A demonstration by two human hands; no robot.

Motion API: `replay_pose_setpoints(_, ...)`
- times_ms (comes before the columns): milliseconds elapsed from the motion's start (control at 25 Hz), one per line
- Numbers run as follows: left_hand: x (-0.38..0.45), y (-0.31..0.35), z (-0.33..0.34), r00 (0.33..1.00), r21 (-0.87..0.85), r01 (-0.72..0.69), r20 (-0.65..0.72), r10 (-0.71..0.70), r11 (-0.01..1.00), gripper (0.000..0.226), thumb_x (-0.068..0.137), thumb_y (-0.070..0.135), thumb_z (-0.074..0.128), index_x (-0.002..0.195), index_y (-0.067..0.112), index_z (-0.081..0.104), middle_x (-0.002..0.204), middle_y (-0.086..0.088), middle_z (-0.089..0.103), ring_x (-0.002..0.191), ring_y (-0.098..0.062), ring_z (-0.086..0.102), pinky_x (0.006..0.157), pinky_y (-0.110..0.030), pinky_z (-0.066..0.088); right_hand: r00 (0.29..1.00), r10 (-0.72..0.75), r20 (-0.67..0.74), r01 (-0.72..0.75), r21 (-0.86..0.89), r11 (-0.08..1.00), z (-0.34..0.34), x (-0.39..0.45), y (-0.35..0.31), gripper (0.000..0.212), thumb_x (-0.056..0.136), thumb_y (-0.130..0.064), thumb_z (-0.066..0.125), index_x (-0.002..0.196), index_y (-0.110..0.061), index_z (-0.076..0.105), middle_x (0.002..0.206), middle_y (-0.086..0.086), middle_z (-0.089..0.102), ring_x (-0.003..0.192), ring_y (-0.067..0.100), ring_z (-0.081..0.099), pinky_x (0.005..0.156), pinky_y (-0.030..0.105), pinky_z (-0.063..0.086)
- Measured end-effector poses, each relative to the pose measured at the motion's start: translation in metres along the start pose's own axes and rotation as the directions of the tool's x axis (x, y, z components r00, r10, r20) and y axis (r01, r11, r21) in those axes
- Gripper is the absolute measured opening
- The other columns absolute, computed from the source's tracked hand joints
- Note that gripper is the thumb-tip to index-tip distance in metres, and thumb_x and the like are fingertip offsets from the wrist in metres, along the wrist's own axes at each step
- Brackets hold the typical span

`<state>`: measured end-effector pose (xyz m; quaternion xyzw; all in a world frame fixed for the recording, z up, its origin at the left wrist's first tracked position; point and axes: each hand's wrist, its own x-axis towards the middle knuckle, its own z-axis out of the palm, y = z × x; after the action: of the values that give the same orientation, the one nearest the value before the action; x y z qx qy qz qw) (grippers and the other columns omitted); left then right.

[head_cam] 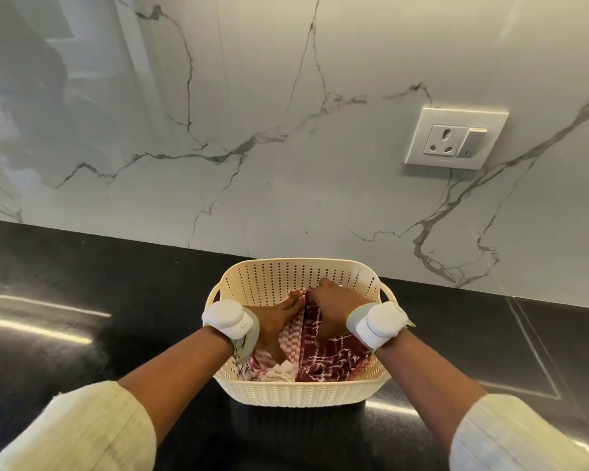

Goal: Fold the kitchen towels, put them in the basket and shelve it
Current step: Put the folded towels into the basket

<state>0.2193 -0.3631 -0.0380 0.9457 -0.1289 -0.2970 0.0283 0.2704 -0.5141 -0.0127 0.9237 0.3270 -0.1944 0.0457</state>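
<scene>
Pressing towels [330, 360] into the basket [300, 390], both hands show no readable writing.

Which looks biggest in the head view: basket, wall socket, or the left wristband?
1. Basket, clearly largest.
2. Wall socket.
3. Left wristband, though it sits nearer the camera than the socket, so their true sizes stay unsure.

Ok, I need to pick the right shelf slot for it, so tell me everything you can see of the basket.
The basket is cream, plastic-looking, with rows of small slots through its walls, a rolled rim and a cut-out handle at each side. It stands upright on the dark counter, close to the marble wall. Red-and-white towels lie inside. The left hand lies flat on them; the right hand reaches in, fingers curled at the cloth.
</scene>
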Motion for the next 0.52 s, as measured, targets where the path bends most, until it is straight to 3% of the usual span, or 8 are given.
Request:
replay_pose_setpoints(200,0.008,0.0,0.011,1.0,0.032,-0.001,0.014,0.0,0.999,0.119,0.082,0.043,0.071,0.149,0.017,-0.024,0.158,-0.005,-0.026,0.148,-0.023,-0.007,0.118,-0.039,0.004,0.999,0.0,-0.042,-0.001,-0.022,1.0,0.017,0.002,-0.008,0.063,0.07,-0.027,0.081,0.125,-0.013,0.054,0.127,0.008,0.041,0.109,0.031,0.056,0.092,0.039,0.05)
replay_pose_setpoints(400,-0.024,0.003,-0.007,1.0,-0.177,-0.001,0.015,0.003,0.984,0.12,0.073,0.061,0.072,0.151,0.03,-0.014,0.16,0.009,-0.015,0.149,-0.02,-0.003,0.12,-0.049,0.004,1.0,-0.03,0.008,0.025,0.359,0.933,0.004,-0.044,0.013,0.096,0.062,-0.04,0.087,0.142,-0.022,0.037,0.141,-0.001,0.046,0.129,0.023,0.044,0.108,0.035,0.035)
replay_pose_setpoints(520,-0.046,0.012,0.012,0.993,-0.189,0.016,0.122,0.007,0.982,0.102,0.083,0.056,0.065,0.153,0.03,-0.004,0.162,0.01,-0.003,0.149,-0.019,0.003,0.121,-0.045,0.004,1.0,0.006,0.028,-0.013,0.265,0.964,0.029,-0.078,0.015,0.083,0.069,-0.045,0.079,0.14,-0.028,0.039,0.142,-0.004,0.049,0.129,0.022,0.047,0.108,0.04,0.039)
